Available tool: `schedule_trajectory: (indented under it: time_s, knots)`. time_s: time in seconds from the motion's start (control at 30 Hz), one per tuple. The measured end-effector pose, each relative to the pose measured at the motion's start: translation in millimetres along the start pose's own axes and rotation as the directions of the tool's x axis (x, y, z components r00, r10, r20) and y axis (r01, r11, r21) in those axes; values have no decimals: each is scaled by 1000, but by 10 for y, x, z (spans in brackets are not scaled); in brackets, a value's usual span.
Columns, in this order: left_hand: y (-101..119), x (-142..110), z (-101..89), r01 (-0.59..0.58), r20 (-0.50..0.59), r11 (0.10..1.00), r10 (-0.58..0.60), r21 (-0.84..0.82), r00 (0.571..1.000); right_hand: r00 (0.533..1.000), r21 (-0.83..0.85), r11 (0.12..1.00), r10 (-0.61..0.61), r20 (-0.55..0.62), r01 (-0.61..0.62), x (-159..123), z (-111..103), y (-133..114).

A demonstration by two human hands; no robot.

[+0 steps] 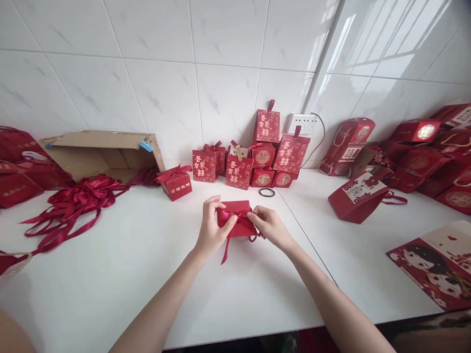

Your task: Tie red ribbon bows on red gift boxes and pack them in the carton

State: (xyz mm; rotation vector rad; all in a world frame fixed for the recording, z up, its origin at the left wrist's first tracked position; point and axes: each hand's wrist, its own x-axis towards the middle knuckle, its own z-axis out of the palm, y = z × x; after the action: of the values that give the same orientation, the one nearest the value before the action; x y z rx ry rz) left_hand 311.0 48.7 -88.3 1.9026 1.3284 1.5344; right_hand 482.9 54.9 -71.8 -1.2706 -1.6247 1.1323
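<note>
A small red gift box (237, 208) rests on the white table (121, 274) in front of me. A dark red ribbon (235, 220) runs across its top, one tail hanging down toward me. My left hand (211, 225) pinches the ribbon at the box's left side. On the right side, my right hand (268, 223) pinches the ribbon too. Both hands have their fingers closed on it.
A heap of red ribbons (77, 198) lies at the left beside an open cardboard box (106, 152). Finished red boxes (265, 157) stack against the tiled wall, with a black hair band (267, 192) before them. Red gift bags (360, 193) crowd the right side.
</note>
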Motion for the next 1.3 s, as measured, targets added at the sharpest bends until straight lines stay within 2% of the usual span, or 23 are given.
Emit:
schedule_trajectory:
  time_s: [0.1,0.27,0.47,0.73,0.97,1.1,1.3]
  knots:
    - [-27,-29,42,46,-75,998,-48,-30,996,998,39,998,-51,-21,52,20,-21,19]
    - [-3,-38,44,72,-103,997,-68,28,992,993,82,992,-101,66,95,45,-60,49]
    - [7,-74,81,122,-223,990,-103,72,969,988,115,989,-108,106,96,70,-97,73]
    - [70,-95,91,249,-172,967,-255,-55,952,984,144,981,-145,100,130,79,-103,113]
    - [64,-99,91,230,-203,972,-234,-45,951,983,286,955,-120,136,76,118,-130,119]
    - [51,-99,91,231,-225,972,-232,-34,946,983,308,950,-105,148,55,136,-158,120]
    - [23,-79,96,241,-242,970,-242,-35,940,969,407,913,-92,231,-10,165,-192,191]
